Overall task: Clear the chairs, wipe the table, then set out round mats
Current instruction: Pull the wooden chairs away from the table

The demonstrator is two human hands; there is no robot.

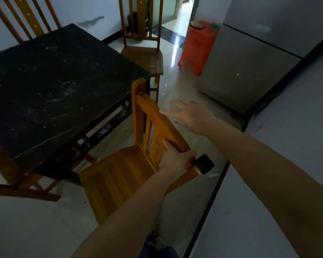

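A black square table (50, 86) with pale smears on its top fills the left half of the view. A wooden chair (119, 175) stands at its near right corner, its seat partly under the table edge. My left hand (175, 157) grips the near end of this chair's top rail. My right hand (190, 116) hovers with spread fingers just right of the rail's middle, blurred; whether it touches the rail is unclear. A second wooden chair (144, 53) stands at the table's far right, and a third chair's back (26, 17) rises behind the table.
A grey refrigerator (250, 58) stands at the right, with an orange plastic stool (196, 47) beside it near an open doorway (177, 15). A grey wall (268, 183) runs along the right. Glossy tiled floor (175, 86) lies between chairs and refrigerator. A small black object (205, 163) sits by my left hand.
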